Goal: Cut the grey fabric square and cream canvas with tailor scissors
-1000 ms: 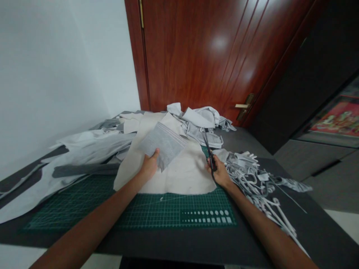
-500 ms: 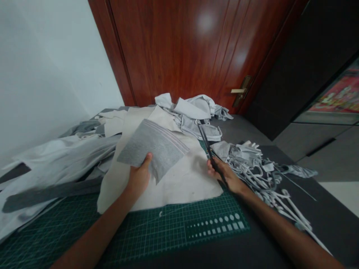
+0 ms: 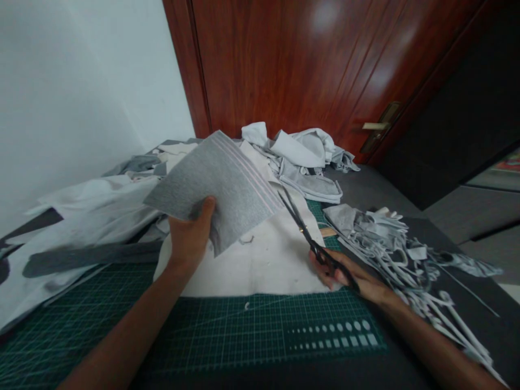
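My left hand [image 3: 190, 238] grips a grey square of knit fabric [image 3: 217, 187] with pale stripes along one edge, and holds it up above the table. My right hand [image 3: 345, 276] is closed round the handles of black scissors [image 3: 311, 238], whose blades point up and left toward the right corner of the grey piece. Whether the blades touch the fabric is unclear. Under both hands lies a cream cloth sheet [image 3: 264, 265] spread on a green cutting mat [image 3: 227, 336].
A heap of white and grey garments [image 3: 304, 157] lies at the back. Several cut grey strips [image 3: 398, 244] are piled at the right. Grey and white cloth [image 3: 73, 227] covers the left side. A red-brown door [image 3: 317, 70] stands behind the dark table [image 3: 365, 189].
My left hand has lifted the grey piece higher and toward me. My right hand has drawn back to the right and tilted the scissors so the blades point at the piece's corner.
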Demonstrator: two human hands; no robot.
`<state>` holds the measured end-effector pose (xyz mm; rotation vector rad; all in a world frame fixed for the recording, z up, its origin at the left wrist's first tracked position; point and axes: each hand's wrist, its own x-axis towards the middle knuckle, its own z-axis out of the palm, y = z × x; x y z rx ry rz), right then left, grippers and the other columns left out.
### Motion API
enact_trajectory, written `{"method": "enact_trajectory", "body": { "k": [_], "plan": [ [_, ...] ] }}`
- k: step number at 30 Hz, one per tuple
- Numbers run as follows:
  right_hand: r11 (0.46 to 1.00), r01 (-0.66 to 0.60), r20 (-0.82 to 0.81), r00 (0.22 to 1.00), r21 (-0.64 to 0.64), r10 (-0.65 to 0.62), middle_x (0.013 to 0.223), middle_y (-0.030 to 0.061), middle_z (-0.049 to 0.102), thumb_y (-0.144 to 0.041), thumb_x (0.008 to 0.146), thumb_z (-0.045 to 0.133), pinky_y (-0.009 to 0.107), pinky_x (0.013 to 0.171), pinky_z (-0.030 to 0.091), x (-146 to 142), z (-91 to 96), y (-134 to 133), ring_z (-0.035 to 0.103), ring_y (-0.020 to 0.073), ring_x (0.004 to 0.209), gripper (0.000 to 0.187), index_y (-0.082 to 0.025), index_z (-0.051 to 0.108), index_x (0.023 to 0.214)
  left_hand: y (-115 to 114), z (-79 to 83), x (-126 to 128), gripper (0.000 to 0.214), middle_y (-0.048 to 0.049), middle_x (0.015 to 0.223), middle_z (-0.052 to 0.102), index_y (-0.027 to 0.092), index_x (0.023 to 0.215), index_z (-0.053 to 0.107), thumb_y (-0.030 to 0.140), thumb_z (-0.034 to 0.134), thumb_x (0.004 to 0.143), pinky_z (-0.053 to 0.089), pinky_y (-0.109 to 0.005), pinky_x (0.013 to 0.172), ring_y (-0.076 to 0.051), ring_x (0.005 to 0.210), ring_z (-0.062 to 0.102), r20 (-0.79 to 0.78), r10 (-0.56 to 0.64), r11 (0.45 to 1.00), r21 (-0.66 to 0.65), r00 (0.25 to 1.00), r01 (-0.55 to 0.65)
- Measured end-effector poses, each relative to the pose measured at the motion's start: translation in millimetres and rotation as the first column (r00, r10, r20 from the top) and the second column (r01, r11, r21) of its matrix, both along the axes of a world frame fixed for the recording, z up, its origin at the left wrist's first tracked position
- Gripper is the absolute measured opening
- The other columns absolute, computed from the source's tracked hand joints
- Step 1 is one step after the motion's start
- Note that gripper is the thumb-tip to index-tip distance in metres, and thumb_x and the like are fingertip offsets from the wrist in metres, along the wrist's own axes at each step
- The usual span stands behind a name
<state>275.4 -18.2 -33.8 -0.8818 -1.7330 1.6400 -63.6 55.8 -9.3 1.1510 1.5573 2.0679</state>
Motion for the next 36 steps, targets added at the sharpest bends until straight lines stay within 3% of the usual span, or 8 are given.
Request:
{"method": "enact_trajectory", "body": {
  "k": [3, 7, 10, 15, 21, 27, 36],
  "plan": [
    [0.998, 0.046, 0.031, 0.998, 0.036, -0.047, 0.076, -0.0031, 0.039, -0.080, 0.078, 0.064, 0.024, 0.051, 0.025, -8, -5.2, -6, 0.029, 0.0108, 0.061, 0.065, -0.020, 0.054, 0.102, 0, 8.6, -4, 0.043, -0.0097, 0.114, 0.074, 0.016, 0.108, 0.063, 0.024, 0.080, 0.070, 0.048, -0.044, 0.110, -0.023, 0.109, 0.069, 0.053, 0.041, 0.999, -0.012, 0.998, -0.040],
    [0.990, 0.138, -0.096, 0.986, 0.019, -0.136, 0.082, -0.0010, 0.038, -0.070, 0.081, 0.066, 0.027, 0.058, 0.030, -14, -14.5, -8, 0.036, 0.0152, 0.069, 0.053, -0.024, 0.050, 0.100, -6, 21.5, -1, 0.043, -0.0104, 0.112, 0.074, 0.015, 0.108, 0.061, 0.021, 0.080, 0.070, 0.050, -0.044, 0.108, -0.022, 0.107, 0.069, 0.093, 0.025, 1.000, -0.012, 0.995, -0.024],
    [0.994, 0.103, -0.198, 0.974, -0.045, -0.110, 0.080, -0.0020, 0.035, -0.071, 0.081, 0.064, 0.029, 0.058, 0.029, -14, -20.7, -6, 0.033, 0.0149, 0.065, 0.052, -0.024, 0.046, 0.096, -11, 24.5, 2, 0.040, -0.0105, 0.110, 0.074, 0.015, 0.106, 0.062, 0.019, 0.080, 0.070, 0.049, -0.046, 0.111, -0.022, 0.105, 0.069, 0.104, 0.011, 1.000, -0.021, 0.994, -0.009],
    [0.995, 0.085, -0.142, 0.986, -0.048, -0.092, 0.079, -0.0012, 0.038, -0.072, 0.081, 0.065, 0.029, 0.057, 0.026, -8, -26.0, -7, 0.032, 0.0146, 0.066, 0.055, -0.022, 0.049, 0.101, -15, 20.3, 4, 0.041, -0.0112, 0.112, 0.074, 0.013, 0.106, 0.063, 0.024, 0.082, 0.071, 0.047, -0.046, 0.112, -0.023, 0.106, 0.069, 0.011, 0.011, 1.000, -0.008, 1.000, -0.011],
    [0.999, 0.033, -0.088, 0.996, -0.015, -0.034, 0.078, -0.0016, 0.038, -0.073, 0.081, 0.064, 0.028, 0.053, 0.021, -8, -19.2, -10, 0.028, 0.0127, 0.062, 0.056, -0.022, 0.052, 0.100, -17, 20.5, 3, 0.044, -0.0136, 0.117, 0.071, 0.010, 0.109, 0.062, 0.022, 0.082, 0.072, 0.042, -0.048, 0.116, -0.023, 0.109, 0.067, -0.033, 0.020, 1.000, -0.017, 0.999, -0.021],
    [0.999, 0.031, -0.056, 0.998, 0.009, -0.030, 0.076, -0.0019, 0.038, -0.070, 0.085, 0.063, 0.028, 0.052, 0.022, -14, -7.3, -14, 0.030, 0.0124, 0.061, 0.050, -0.022, 0.053, 0.096, -16, 13.3, 3, 0.049, -0.0137, 0.120, 0.069, 0.010, 0.112, 0.060, 0.026, 0.084, 0.072, 0.044, -0.044, 0.114, -0.023, 0.114, 0.065, -0.057, 0.018, 1.000, 0.002, 0.998, -0.018],
    [0.998, 0.062, -0.001, 0.998, 0.009, -0.062, 0.072, -0.0036, 0.036, -0.075, 0.082, 0.064, 0.028, 0.052, 0.020, -17, -0.8, -16, 0.029, 0.0114, 0.059, 0.056, -0.021, 0.052, 0.094, -20, 12.3, 4, 0.055, -0.0125, 0.120, 0.068, 0.011, 0.114, 0.058, 0.030, 0.085, 0.070, 0.040, -0.046, 0.117, -0.025, 0.121, 0.062, -0.149, 0.067, 0.996, -0.044, 0.987, -0.074]
  ]
}}
